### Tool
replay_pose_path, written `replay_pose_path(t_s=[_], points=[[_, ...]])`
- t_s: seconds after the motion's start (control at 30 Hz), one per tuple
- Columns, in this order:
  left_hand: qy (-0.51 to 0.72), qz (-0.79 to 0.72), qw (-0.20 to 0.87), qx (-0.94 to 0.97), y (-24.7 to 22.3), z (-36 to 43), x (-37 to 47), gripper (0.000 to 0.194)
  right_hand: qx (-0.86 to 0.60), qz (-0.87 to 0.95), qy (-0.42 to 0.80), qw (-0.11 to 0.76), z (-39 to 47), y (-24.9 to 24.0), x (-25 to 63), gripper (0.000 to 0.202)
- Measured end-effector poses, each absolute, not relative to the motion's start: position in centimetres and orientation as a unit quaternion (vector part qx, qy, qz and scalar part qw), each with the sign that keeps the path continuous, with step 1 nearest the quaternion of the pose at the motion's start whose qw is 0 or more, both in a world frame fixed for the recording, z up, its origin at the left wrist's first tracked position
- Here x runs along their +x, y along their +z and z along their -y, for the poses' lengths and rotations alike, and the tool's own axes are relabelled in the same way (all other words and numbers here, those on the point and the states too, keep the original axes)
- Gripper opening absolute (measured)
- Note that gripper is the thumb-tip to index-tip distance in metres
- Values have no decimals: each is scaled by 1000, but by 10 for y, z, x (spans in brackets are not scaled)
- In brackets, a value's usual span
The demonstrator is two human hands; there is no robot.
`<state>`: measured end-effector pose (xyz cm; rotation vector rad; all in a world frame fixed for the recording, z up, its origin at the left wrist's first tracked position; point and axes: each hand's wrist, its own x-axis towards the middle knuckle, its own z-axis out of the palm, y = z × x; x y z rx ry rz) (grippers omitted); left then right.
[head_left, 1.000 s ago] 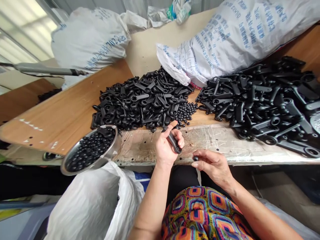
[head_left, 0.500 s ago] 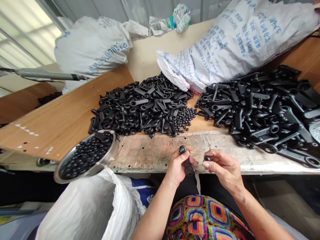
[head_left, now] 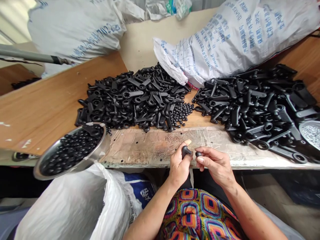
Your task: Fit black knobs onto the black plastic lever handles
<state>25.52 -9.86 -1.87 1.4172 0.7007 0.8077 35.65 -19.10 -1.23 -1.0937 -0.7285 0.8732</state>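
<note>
Over the front edge of the worn bench (head_left: pixel 140 146), my left hand (head_left: pixel 178 168) is closed around a black crank handle (head_left: pixel 186 152), one end of it showing above the fingers. Close on its right, my right hand (head_left: pixel 217 165) pinches a small black ball knob (head_left: pixel 198 154) between thumb and fingertips. A narrow gap seems to lie between knob and handle; whether they touch I cannot tell. Behind both hands lies a heap of black crank handles (head_left: pixel 120 103), with a patch of loose black balls (head_left: pixel 182 113) at its right side.
A metal bowl of black balls (head_left: pixel 106 146) stands at the bench's left edge, above an open white sack (head_left: pixel 62 203). Another heap of handles (head_left: pixel 250 110) lies right, beside a dish of small metal pieces (head_left: pixel 311 133). A large printed sack (head_left: pixel 225 43) leans behind.
My left hand has turned the crank handle so its end points toward my right hand. The right hand has brought the ball knob left, close to it. The view has shifted slightly.
</note>
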Motion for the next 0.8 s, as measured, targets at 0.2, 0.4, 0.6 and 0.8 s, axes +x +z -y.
replay_pose_path(t_s=[0.2,0.4,0.6,0.8], points=[[360,-293,481,744,-18,105,254,38,-517,332,357,704,188,-10,350,12],[376,-282,393,790,-20,107,253,40,-523,323,342,710,188,-17,345,14],[421,-267,291,816,-26,109,251,40,-496,301,360,731,187,-21,339,14],[456,-263,207,825,-38,114,252,42,-470,275,380,748,189,-26,332,12]])
